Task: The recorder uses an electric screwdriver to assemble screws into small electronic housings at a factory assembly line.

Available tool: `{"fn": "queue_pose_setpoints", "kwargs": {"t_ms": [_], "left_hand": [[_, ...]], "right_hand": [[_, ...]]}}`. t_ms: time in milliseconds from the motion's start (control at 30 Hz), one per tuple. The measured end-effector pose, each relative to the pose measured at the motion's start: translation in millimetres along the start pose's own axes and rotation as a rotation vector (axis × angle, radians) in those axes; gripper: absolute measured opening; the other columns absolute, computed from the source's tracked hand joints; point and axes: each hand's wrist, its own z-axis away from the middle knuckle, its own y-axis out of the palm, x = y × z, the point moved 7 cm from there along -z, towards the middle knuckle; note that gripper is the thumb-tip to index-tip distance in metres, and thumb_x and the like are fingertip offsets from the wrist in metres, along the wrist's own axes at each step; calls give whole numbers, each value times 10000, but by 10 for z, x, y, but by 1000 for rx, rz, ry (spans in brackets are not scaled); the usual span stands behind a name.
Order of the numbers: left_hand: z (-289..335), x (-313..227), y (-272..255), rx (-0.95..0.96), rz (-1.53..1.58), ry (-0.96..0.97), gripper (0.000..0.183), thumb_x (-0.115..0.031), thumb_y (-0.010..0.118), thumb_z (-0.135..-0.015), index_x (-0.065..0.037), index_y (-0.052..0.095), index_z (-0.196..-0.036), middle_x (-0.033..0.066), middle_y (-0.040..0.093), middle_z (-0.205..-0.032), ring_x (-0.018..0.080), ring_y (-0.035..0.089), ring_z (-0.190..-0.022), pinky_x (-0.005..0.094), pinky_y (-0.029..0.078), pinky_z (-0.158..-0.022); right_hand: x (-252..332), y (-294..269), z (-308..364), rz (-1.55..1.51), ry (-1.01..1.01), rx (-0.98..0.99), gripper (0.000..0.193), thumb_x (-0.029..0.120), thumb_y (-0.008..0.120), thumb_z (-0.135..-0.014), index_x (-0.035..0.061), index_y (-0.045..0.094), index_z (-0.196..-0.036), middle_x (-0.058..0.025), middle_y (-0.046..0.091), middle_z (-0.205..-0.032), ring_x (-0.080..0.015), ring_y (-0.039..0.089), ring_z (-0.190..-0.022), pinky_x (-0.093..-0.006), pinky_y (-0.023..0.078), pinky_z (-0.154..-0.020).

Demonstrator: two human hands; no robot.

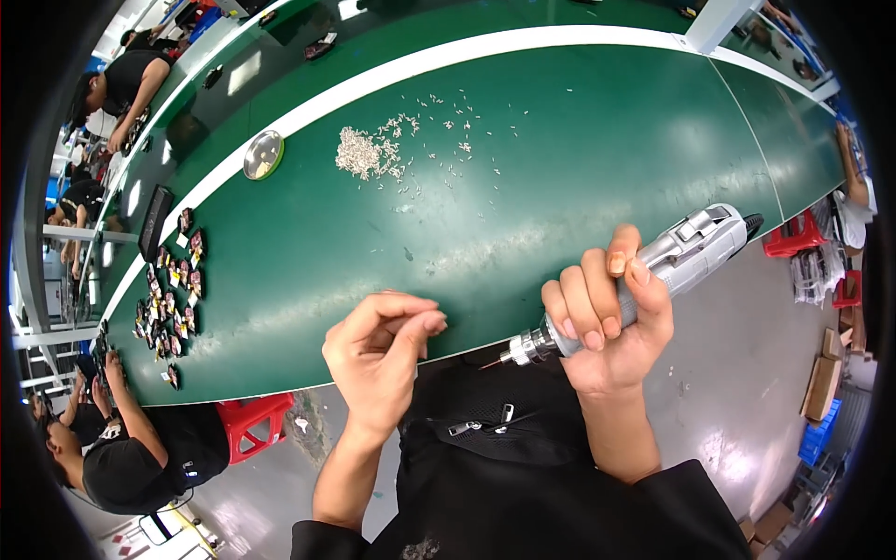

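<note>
My right hand (611, 313) is wrapped round a silver-grey electric screwdriver (686, 252). The tool lies slantwise, its thin bit pointing down to the left, past the table's near edge. My left hand (381, 350) is raised at that edge, thumb and index finger pinched; whatever may be between them is too small to make out. Further in on the green table (308, 271) lies a heap of small pale screw-like pieces (362, 154), with loose ones scattered to its right.
A round dish with a green rim (264, 155) stands at the far left. Several small dark parts (171, 299) lie in a cluster on the left. A co-worker (140, 448) sits at lower left, near a red stool (254, 425). A white strip (448, 43) crosses the table's far side.
</note>
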Motion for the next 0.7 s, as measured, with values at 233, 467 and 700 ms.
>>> {"fn": "queue_pose_setpoints", "kwargs": {"t_ms": [233, 467, 700], "left_hand": [[278, 118, 258, 91, 550, -145, 189, -80, 522, -943, 54, 549, -812, 136, 595, -733, 134, 542, -552, 227, 432, -453], [367, 132, 296, 130, 630, -170, 262, -142, 467, -980, 40, 524, -801, 116, 560, -721, 117, 495, -550, 222, 407, -442], [381, 116, 322, 157, 604, -181, 253, -124, 464, -980, 41, 528, -799, 104, 555, -729, 97, 478, -552, 209, 378, -440]], "right_hand": [[107, 365, -23, -46, -139, 107, 135, 197, 450, -945, 65, 478, -938, 22, 386, -537, -86, 393, -435, -263, 356, -516], [115, 405, 11, 3, -164, 103, 139, 183, 445, -948, 53, 492, -944, 25, 386, -536, -75, 386, -443, -255, 347, -530], [87, 400, 16, 8, -164, 88, 147, 188, 445, -951, 49, 494, -948, 26, 388, -541, -74, 394, -448, -255, 351, -534]]}}
